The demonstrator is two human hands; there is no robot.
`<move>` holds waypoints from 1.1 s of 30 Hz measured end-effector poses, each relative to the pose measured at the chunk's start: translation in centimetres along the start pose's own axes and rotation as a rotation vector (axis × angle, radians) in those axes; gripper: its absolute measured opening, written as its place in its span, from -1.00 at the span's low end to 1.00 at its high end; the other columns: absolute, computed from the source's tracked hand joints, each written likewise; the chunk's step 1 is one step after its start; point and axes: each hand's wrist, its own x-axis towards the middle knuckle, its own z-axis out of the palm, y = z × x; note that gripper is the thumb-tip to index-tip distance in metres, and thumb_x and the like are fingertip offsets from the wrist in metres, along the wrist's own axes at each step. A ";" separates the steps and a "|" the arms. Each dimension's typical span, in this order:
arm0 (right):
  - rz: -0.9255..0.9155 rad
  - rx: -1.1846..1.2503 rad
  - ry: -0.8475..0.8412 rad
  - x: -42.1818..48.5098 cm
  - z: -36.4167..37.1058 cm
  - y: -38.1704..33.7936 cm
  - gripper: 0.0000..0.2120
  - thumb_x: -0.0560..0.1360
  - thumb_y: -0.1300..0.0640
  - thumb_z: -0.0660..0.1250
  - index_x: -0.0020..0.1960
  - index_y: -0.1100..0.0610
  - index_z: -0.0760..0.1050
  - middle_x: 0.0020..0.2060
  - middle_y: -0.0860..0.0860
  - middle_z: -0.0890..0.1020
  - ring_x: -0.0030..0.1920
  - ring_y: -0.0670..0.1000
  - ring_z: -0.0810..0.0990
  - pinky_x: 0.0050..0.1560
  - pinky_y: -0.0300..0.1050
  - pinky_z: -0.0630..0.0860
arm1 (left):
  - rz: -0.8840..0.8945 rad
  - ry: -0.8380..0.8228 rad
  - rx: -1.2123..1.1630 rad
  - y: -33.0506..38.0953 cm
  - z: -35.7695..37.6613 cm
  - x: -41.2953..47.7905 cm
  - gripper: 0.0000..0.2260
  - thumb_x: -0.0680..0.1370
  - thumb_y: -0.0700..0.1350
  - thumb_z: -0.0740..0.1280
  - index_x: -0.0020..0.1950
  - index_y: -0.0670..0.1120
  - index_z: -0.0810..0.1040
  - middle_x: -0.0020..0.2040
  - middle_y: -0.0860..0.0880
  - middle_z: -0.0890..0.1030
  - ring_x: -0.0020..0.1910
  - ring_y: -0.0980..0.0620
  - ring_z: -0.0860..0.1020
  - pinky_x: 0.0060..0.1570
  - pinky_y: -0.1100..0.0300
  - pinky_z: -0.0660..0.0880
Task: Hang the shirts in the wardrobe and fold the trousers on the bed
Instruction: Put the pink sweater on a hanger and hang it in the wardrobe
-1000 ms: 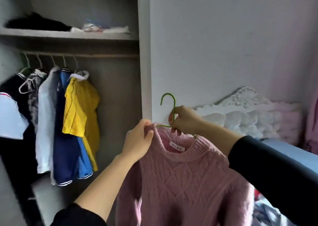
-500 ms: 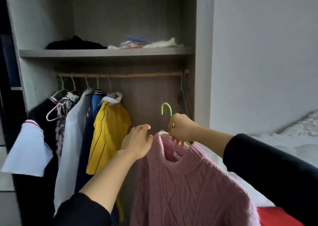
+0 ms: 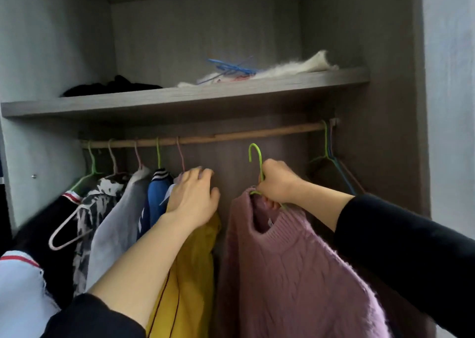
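We're up at the wardrobe (image 3: 393,157), both arms reaching in under the shelf (image 3: 180,98). The right hand (image 3: 277,183) is raised, wrist bent, fingers curled tight round the neck of the green hanger (image 3: 257,157). Its hook points up, just below the rail (image 3: 231,135) and not on it. The sweater (image 3: 295,273) hangs from that hanger, collar bunched under the fist, body dropping to the lower right. We see the left arm stretched forward, sleeve pushed back. The left hand (image 3: 192,201) is palm down, fingers loose and slightly spread, resting on the shoulder of the yellow shirt (image 3: 190,273). That shirt is the rightmost of the clothes on the rail. Between the two hands the rail is bare. Spare hangers (image 3: 331,162) dangle at its far right end.
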 end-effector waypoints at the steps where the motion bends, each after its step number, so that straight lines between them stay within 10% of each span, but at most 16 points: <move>1: 0.014 0.004 0.014 1.3 0.4 -0.3 -0.89 0.50 0.19 0.34 -0.05 0.16 0.42 -0.09 0.12 0.57 -0.04 0.13 0.59 -0.15 -0.07 0.50 | 0.012 0.014 0.002 -0.9 0.1 1.3 -0.60 0.59 -0.01 0.14 0.41 -0.07 0.31 0.42 -0.09 0.33 0.37 -0.11 0.28 0.27 0.00 0.34; 10: 0.149 0.322 0.264 13.4 4.2 -3.0 -0.89 0.44 0.21 0.33 -0.13 0.27 0.56 -0.17 0.23 0.66 -0.14 0.23 0.67 -0.08 0.17 0.63 | 0.021 0.024 0.019 -7.4 1.2 11.4 -0.48 0.57 0.02 0.21 0.49 -0.02 0.14 0.44 -0.19 0.22 0.40 -0.21 0.23 0.23 -0.07 0.39; 16: 0.178 0.432 0.298 17.7 6.1 -4.9 -0.89 0.51 0.30 0.27 -0.05 0.34 0.53 -0.41 0.20 0.61 -0.57 0.03 0.57 -0.36 -0.03 0.64 | -0.079 -0.025 0.066 -10.7 3.0 15.2 -0.39 0.56 0.07 0.21 0.54 0.06 0.01 0.51 -0.24 0.07 0.49 -0.23 0.06 0.46 -0.09 0.04; 25: 0.161 0.418 0.300 20.5 11.2 -6.1 -0.84 0.49 0.18 0.36 0.02 0.22 0.51 -0.09 0.26 0.65 -0.08 0.27 0.65 -0.02 0.15 0.62 | 0.025 0.096 0.123 -12.4 5.3 15.0 -0.36 0.53 0.04 0.26 0.54 0.07 0.04 0.46 -0.21 0.19 0.45 -0.23 0.16 0.45 -0.10 0.11; 33: 0.052 0.391 0.179 20.1 13.7 -6.3 -0.80 0.55 0.18 0.31 0.16 0.16 0.52 -0.03 0.22 0.64 -0.03 0.22 0.64 0.02 0.06 0.61 | 0.021 0.078 0.078 -12.8 5.3 15.1 -0.35 0.51 0.04 0.28 0.53 0.10 0.05 0.46 -0.17 0.18 0.46 -0.21 0.14 0.41 -0.09 0.21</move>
